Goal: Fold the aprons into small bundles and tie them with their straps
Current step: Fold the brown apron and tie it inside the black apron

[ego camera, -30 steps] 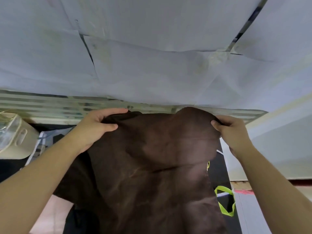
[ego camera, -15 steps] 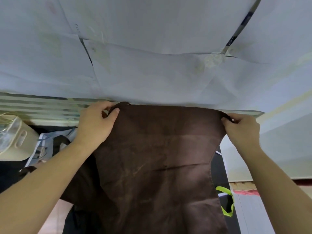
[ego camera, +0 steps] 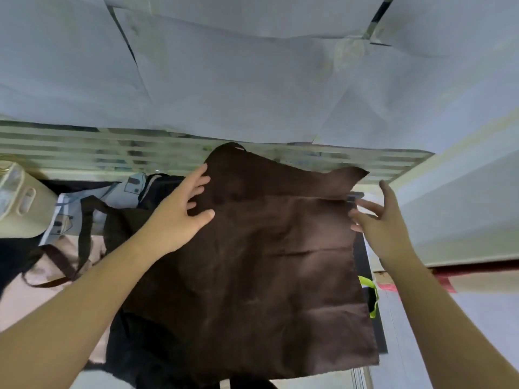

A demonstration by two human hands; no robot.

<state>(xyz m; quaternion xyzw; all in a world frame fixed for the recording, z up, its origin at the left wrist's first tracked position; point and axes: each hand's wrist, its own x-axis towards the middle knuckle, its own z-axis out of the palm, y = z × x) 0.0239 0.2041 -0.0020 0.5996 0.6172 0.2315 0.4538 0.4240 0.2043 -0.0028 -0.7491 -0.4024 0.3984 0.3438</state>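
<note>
A dark brown apron [ego camera: 266,265] lies spread out in front of me, its far edge rumpled against a slatted ledge. A thin dark strap loop [ego camera: 230,146] sticks up at its far left corner. My left hand [ego camera: 179,211] rests on the apron's left edge with fingers spread. My right hand [ego camera: 379,220] hovers at the right edge, fingers straight, holding nothing. Part of the apron's lower end is out of frame.
A pile of other aprons [ego camera: 84,220], pink, black and patterned, lies to the left with loose brown straps. A clear plastic container [ego camera: 19,197] stands at far left. A neon green strap [ego camera: 370,293] shows at right. White paper sheets [ego camera: 252,80] hang behind the slatted ledge [ego camera: 112,153].
Both hands have let go of the apron's top corners. The cloth has dropped flat, and my hands have opened and moved down beside its edges.
</note>
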